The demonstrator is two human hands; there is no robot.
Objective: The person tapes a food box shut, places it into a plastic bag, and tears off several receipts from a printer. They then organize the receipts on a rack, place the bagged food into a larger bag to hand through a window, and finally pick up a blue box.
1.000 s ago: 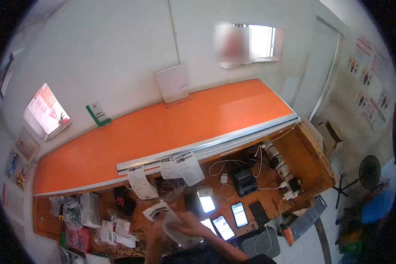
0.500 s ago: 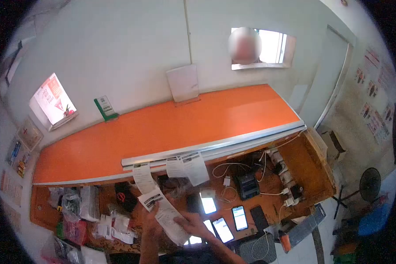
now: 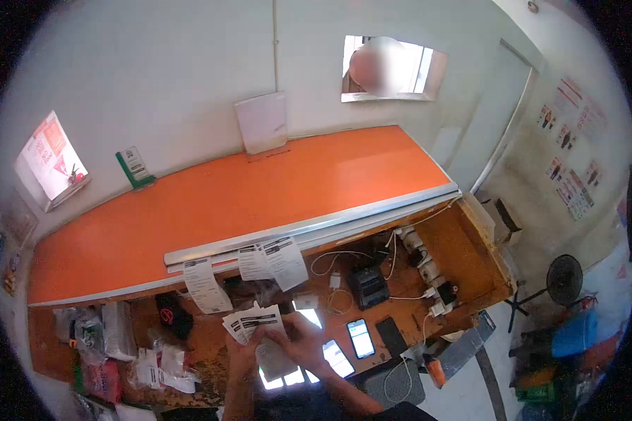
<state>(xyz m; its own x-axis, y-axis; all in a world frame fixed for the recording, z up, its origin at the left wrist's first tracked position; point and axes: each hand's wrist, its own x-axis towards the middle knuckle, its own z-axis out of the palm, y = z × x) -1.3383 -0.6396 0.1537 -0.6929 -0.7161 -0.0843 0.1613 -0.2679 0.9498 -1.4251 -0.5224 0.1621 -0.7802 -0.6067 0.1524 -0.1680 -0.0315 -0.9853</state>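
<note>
A small sheaf of printed receipts [image 3: 265, 320], slightly fanned at the top, is held low over the desk. My left hand [image 3: 243, 352] grips its left side, with the fingers closed. My right hand [image 3: 305, 344] is closed on the right side of the same papers, close beside the left. Below the fingers a pale, folded-looking part of the paper [image 3: 274, 361] shows. Several lit phones lie under and beside the hands, among them one phone [image 3: 361, 338] to the right. Just beyond, a long receipt [image 3: 206, 286] and a receipt [image 3: 286, 264] hang from the counter's edge.
An orange counter shelf [image 3: 260, 189] runs along the wall. Below it are a black receipt printer [image 3: 369, 286], a power strip [image 3: 428, 270] with cables, a dark phone [image 3: 391, 337] and bagged items [image 3: 102, 340]. A blurred person [image 3: 378, 67] is behind the window opening.
The long receipt stretched between my hands is now gathered into a shorter, fanned sheaf. My right hand has moved up, nearer the left. The view has shifted, so the counter sits further left.
</note>
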